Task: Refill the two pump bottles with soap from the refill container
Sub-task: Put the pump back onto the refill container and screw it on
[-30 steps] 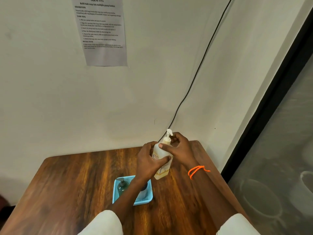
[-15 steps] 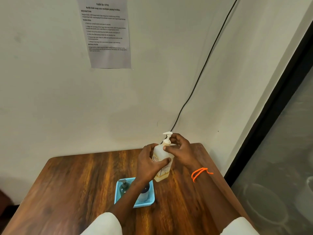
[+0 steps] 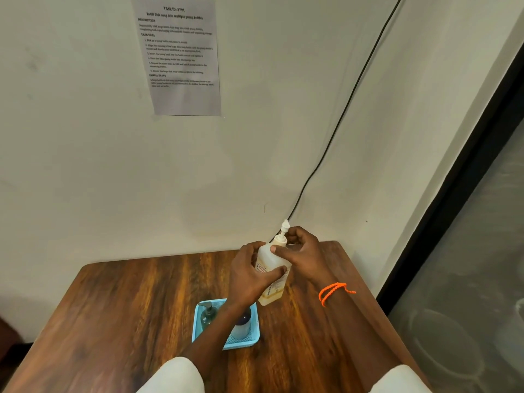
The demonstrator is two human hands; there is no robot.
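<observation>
Beyond the blue basket [image 3: 198, 324] holding two small bottles, the soap bottle [image 3: 272, 275] stands on the table [image 3: 127, 302] — left hand [image 3: 249, 276] wrapped round its body to steady it, right hand [image 3: 304, 252] pinching its pump collar, probably unscrewing.

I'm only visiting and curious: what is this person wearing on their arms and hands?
Both hands, left hand and right hand, are bare, with no gloves. An orange braided cord bracelet circles the right wrist. Light, off-white sleeves show at the bottom edge.
</observation>
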